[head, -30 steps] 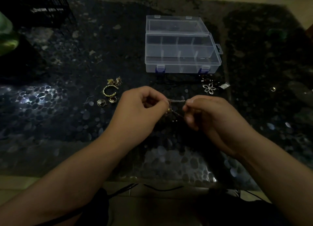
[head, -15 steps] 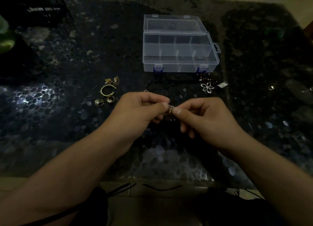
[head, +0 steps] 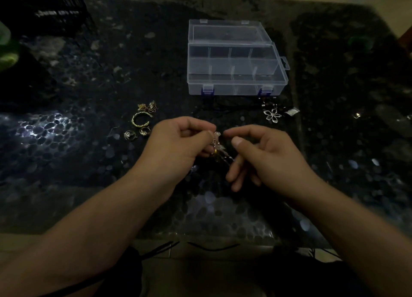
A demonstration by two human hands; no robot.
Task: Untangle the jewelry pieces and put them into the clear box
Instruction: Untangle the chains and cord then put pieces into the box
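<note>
A small tangle of jewelry [head: 217, 145] hangs between my two hands above the dark pebbled table. My left hand [head: 178, 143] pinches its upper part between thumb and fingertips. My right hand [head: 265, 156] has its thumb and forefinger slightly apart near the top, while its lower fingers curl round a thin strand of the tangle. The clear box [head: 234, 60] stands open behind the hands, its divided compartments holding nothing I can see. Left of the hands lie a gold cuff ring [head: 140, 119], a gold chain clump [head: 148, 106] and two small rings [head: 136, 134].
A silver flower pendant [head: 272, 115] and a small silver piece [head: 292, 111] lie in front of the box at the right, beside a dark cord. A black wire basket [head: 51, 9] stands at the far left. The table's near edge [head: 200, 238] runs below my forearms.
My hands came together on the tangle, then the right thumb and forefinger drew slightly off it. The tangle now hangs more upright from my left fingertips.
</note>
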